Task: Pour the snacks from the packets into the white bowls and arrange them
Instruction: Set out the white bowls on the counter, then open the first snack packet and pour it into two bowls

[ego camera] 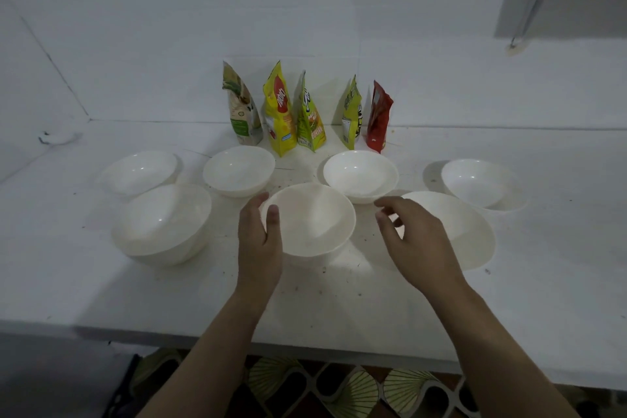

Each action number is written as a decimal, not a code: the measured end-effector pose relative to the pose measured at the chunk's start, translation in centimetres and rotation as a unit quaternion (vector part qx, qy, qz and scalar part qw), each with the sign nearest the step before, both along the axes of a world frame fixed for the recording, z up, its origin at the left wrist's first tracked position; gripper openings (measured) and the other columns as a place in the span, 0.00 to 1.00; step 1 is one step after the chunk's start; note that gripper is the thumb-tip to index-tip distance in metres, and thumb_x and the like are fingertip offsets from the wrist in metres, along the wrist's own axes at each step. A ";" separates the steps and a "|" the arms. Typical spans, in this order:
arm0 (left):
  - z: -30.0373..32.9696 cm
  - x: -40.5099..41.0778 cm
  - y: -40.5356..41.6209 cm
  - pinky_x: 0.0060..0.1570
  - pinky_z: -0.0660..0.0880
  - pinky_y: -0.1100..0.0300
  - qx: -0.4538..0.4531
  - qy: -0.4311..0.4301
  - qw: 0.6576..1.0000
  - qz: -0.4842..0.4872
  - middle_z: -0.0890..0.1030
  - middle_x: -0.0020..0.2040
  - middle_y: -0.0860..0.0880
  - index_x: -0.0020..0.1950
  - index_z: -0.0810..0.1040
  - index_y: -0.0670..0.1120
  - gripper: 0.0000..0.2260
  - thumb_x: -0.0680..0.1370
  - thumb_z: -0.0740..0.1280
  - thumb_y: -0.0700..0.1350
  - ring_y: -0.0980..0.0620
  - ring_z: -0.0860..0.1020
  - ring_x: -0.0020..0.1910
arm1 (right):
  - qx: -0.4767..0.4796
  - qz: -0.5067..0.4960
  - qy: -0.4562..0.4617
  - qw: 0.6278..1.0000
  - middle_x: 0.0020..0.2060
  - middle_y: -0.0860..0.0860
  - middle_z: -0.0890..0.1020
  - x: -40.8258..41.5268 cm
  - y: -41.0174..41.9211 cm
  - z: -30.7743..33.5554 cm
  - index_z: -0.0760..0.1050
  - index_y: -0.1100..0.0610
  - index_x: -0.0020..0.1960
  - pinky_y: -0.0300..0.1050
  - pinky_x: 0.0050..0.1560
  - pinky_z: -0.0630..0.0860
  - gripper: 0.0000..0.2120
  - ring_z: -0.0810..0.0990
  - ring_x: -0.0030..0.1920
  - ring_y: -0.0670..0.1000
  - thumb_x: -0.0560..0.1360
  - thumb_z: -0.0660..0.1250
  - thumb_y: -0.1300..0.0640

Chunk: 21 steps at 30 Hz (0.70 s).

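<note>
the left hand (259, 241) grips the near rim of the middle bowl (310, 219), thumb inside. the right hand (412, 241) hovers, fingers loosely curled, holding nothing, over the gap beside the right bowl (464, 231). four more bowls (361, 175) sit behind, another at left. five packets (280, 108) stand upright by the wall, the bowls between them and the hands.
</note>
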<state>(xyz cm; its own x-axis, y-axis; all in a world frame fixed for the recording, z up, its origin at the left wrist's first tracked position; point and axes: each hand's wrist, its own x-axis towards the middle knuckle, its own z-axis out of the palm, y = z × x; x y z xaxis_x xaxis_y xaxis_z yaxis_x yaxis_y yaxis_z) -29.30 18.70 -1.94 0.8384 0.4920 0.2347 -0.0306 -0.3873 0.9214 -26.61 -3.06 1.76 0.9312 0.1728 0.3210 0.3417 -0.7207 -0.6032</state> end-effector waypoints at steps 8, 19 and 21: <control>4.8 3.6 2.3 0.53 0.63 0.81 0.054 -0.065 0.995 -0.043 0.71 0.65 0.52 0.65 0.70 0.50 0.11 0.84 0.55 0.48 0.61 0.71 0.60 | 0.091 0.043 -0.034 0.994 0.51 0.45 0.79 4.9 5.2 1.8 0.75 0.50 0.64 0.43 0.50 0.73 0.13 0.77 0.50 0.46 0.81 0.61 0.55; 11.0 17.5 10.9 0.66 0.66 0.48 0.135 -0.011 0.991 -0.014 0.67 0.59 0.46 0.63 0.69 0.43 0.14 0.78 0.64 0.42 0.42 0.69 0.64 | 0.085 -0.011 -0.120 0.989 0.50 0.50 0.81 14.9 12.7 7.5 0.78 0.55 0.59 0.54 0.50 0.77 0.11 0.79 0.47 0.52 0.79 0.61 0.59; 11.8 20.5 12.6 0.65 0.62 0.53 0.195 0.028 0.980 0.005 0.68 0.63 0.42 0.63 0.70 0.41 0.15 0.77 0.64 0.41 0.41 0.67 0.64 | 0.056 -0.019 -0.136 0.989 0.48 0.51 0.81 16.5 14.2 8.3 0.78 0.56 0.58 0.54 0.48 0.77 0.11 0.79 0.45 0.53 0.79 0.61 0.60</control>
